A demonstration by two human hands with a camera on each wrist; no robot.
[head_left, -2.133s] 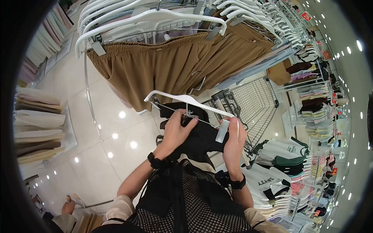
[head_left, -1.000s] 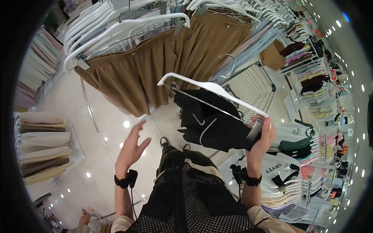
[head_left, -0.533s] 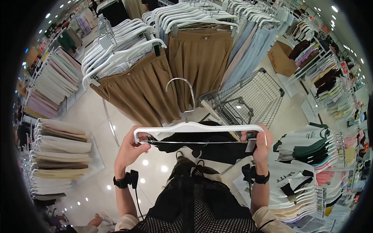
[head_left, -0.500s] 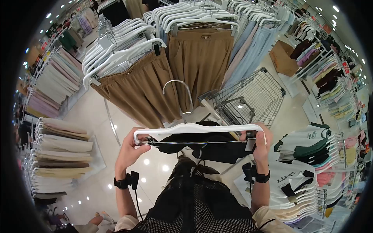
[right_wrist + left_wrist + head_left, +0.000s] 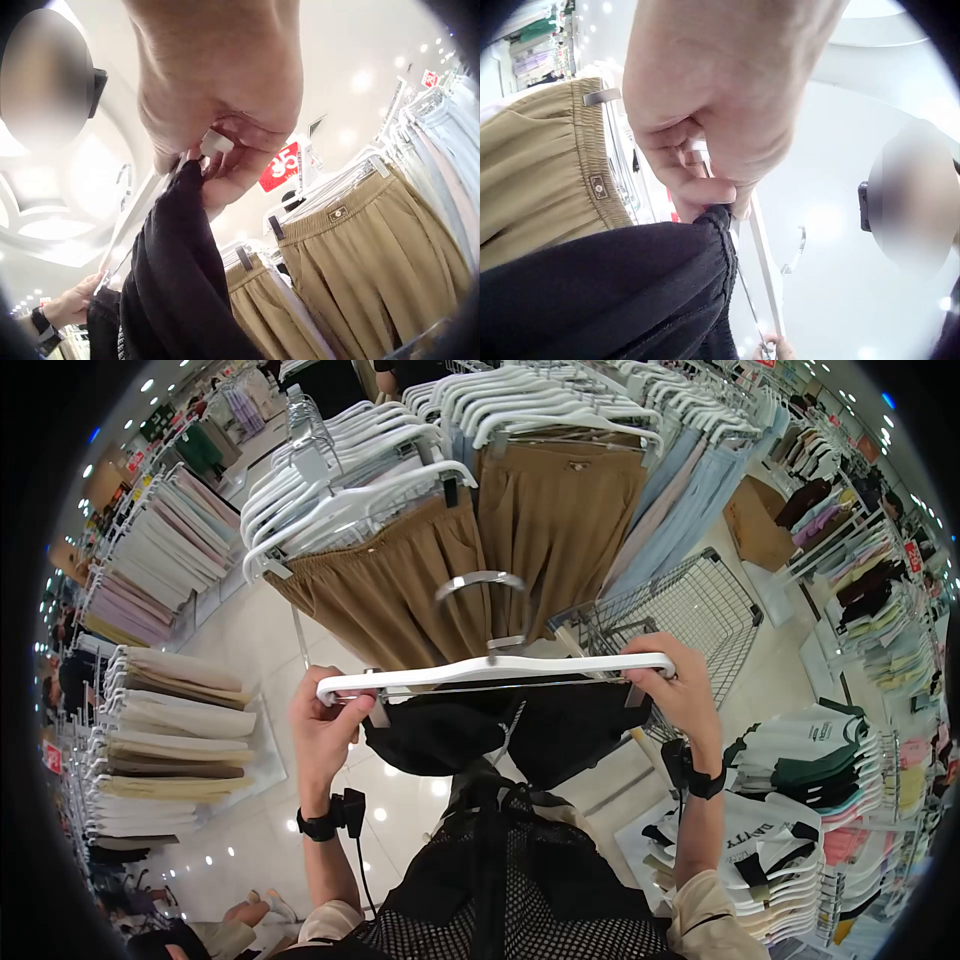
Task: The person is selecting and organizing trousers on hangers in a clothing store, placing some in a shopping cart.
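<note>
Both hands hold a white clip hanger point(image 5: 500, 671) level in front of the body, its metal hook pointing away. The left hand point(image 5: 325, 725) grips the left end, thumb by the metal clip. At the opposite end the right hand point(image 5: 680, 685) curls its fingers over the bar. Black drawstring pants point(image 5: 580, 725) hang below from the clips, a grey cord at the middle of the waist. In the left wrist view, the left fingers pinch at the corner of the gathered black waistband point(image 5: 724, 255). The right wrist view shows the black cloth point(image 5: 176, 255) falling just under the right fingers.
Brown pants point(image 5: 560, 530) hang on a rack straight ahead, with several white hangers point(image 5: 350, 500) beside them. A wire shopping cart point(image 5: 690, 610) stands right of the rack. Racks of folded-over pants point(image 5: 180, 720) line the left; printed shirts point(image 5: 790, 740) hang on the right.
The left hand left the drawstring, swung out to the left, and took the hanger's left end. The hanger is now level, with the pants hanging below it. The right hand kept its end.
</note>
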